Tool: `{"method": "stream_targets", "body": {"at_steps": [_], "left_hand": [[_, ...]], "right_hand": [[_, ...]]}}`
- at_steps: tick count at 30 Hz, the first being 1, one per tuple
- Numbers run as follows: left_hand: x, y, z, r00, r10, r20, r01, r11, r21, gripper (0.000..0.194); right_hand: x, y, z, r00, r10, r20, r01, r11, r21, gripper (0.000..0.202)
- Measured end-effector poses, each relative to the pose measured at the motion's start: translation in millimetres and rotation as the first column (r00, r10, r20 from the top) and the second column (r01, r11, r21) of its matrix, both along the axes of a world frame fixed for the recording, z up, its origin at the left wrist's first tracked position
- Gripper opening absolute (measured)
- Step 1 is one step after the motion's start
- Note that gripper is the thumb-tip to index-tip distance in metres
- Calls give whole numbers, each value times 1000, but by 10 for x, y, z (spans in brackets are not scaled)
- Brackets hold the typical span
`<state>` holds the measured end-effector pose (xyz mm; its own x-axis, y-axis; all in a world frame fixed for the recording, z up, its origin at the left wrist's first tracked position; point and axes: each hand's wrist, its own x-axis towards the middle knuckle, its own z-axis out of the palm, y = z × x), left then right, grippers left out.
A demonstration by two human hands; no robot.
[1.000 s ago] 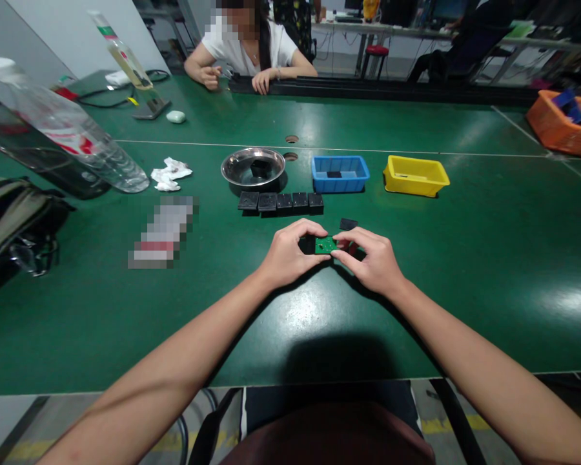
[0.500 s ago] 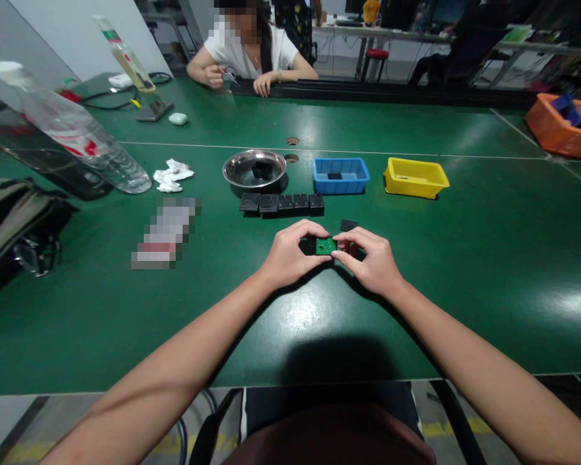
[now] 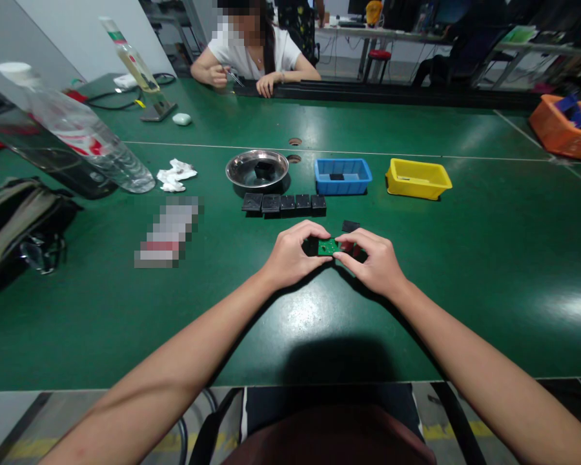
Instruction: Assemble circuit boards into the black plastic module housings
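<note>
A small green circuit board [image 3: 328, 247] is pinched between both of my hands just above the table. My left hand [image 3: 296, 253] grips its left side with thumb and fingers. From the right, my right hand [image 3: 370, 259] holds the other side between thumb and fingertips. Something dark shows behind the board within my left hand's curl, too hidden to name. Beyond my right fingers lies a flat black piece [image 3: 351, 226]. A row of several black square cases [image 3: 287, 205] sits past my hands.
Behind the row stand a steel bowl [image 3: 232, 175] with a black part inside, a blue bin [image 3: 343, 186] and a yellow bin [image 3: 419, 188]. Bottles [image 3: 94, 145] and crumpled tissue [image 3: 175, 174] are at left. An orange basket [image 3: 561, 139] is far right. A person [image 3: 256, 48] sits opposite.
The whole view has shifted slightly, so things sit a little further right. Both hands keep their hold on the board, with no other clear change.
</note>
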<state>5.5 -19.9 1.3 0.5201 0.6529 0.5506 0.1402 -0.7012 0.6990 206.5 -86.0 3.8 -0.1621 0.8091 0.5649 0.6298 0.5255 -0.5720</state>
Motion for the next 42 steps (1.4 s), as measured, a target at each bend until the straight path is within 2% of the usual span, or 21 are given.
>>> {"method": "stream_targets", "body": {"at_steps": [21, 42], "left_hand": [[3, -13, 15, 1000, 0, 15, 0, 1000, -5, 28], [-4, -7, 20, 1000, -3, 3, 3, 1000, -28, 32]], "right_hand": [[-12, -1, 2, 999, 3, -40, -4, 1000, -31, 11], [1, -7, 25, 1000, 9, 5, -9, 1000, -30, 14]]}}
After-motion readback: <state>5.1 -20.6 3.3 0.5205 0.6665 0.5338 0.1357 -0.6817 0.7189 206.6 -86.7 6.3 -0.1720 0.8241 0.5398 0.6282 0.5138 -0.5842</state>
